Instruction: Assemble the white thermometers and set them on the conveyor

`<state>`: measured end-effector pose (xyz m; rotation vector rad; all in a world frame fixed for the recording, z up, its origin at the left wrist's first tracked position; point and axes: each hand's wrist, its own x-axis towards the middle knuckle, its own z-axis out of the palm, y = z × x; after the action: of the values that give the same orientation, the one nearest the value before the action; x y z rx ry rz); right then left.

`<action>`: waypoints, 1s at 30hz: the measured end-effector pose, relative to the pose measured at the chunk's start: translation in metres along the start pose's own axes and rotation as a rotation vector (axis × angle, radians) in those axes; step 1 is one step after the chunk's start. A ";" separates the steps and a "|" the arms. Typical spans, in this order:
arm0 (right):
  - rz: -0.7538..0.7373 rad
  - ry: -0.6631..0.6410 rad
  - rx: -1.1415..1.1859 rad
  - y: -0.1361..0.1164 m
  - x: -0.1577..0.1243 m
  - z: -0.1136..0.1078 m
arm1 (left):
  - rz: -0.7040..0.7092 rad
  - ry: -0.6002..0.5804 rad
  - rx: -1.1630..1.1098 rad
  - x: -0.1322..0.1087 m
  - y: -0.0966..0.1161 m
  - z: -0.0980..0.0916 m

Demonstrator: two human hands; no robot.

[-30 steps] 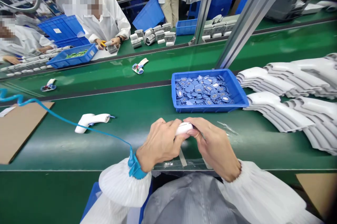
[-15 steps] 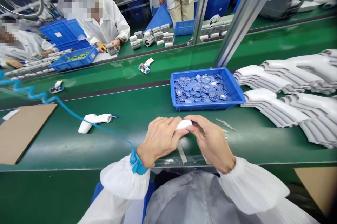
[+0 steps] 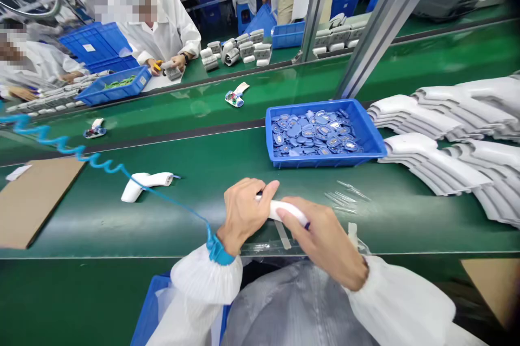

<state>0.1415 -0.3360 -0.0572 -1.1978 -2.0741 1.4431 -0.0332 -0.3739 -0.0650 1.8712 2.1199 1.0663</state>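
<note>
Position of that white curved piece (image 3: pixel 288 212), anyone? I can see it's over the worktop (image 3: pixel 203 173), but what's got it?

Both hands, lol. It's right between them: left hand (image 3: pixel 246 206) is curled round one end with the thumb sticking up, right hand (image 3: pixel 327 237) is grasping the other end, thumb on the near side. It slopes down toward the right hand, where a dark blue bit (image 3: pixel 307 225) peeks out.

Nice. And the stuff around them?

Blue bin (image 3: pixel 327 161) with a heap of blue parts (image 3: pixel 317 132) sits just beyond the hands, bit to the right. White shells (image 3: pixel 436 170) are stacked right of that. One white housing (image 3: pixel 133 188) lies on the worktop, well off to the left. Thin clear strips (image 3: pixel 342 201) are near the right hand. Oh, and there's a blue wristband (image 3: pixel 220 252) behind the left hand, hooked to a coiled cord (image 3: pixel 94 159).
</note>
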 end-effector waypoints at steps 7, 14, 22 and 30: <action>0.355 -0.245 0.213 0.009 0.017 -0.001 | -0.195 0.457 -0.220 0.003 -0.011 0.030; -0.187 -0.009 -0.521 0.018 0.010 0.028 | -0.179 0.175 -0.023 0.042 -0.018 0.042; -0.296 0.011 -0.532 0.022 0.024 0.027 | -0.233 -0.072 0.042 0.043 -0.026 0.024; -0.079 0.020 -0.254 -0.009 0.052 -0.075 | -0.693 -0.061 0.242 0.143 -0.112 -0.078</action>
<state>0.1582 -0.2510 -0.0268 -1.2002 -2.3160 1.1541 -0.1982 -0.2751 -0.0202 1.0420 2.6333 0.6040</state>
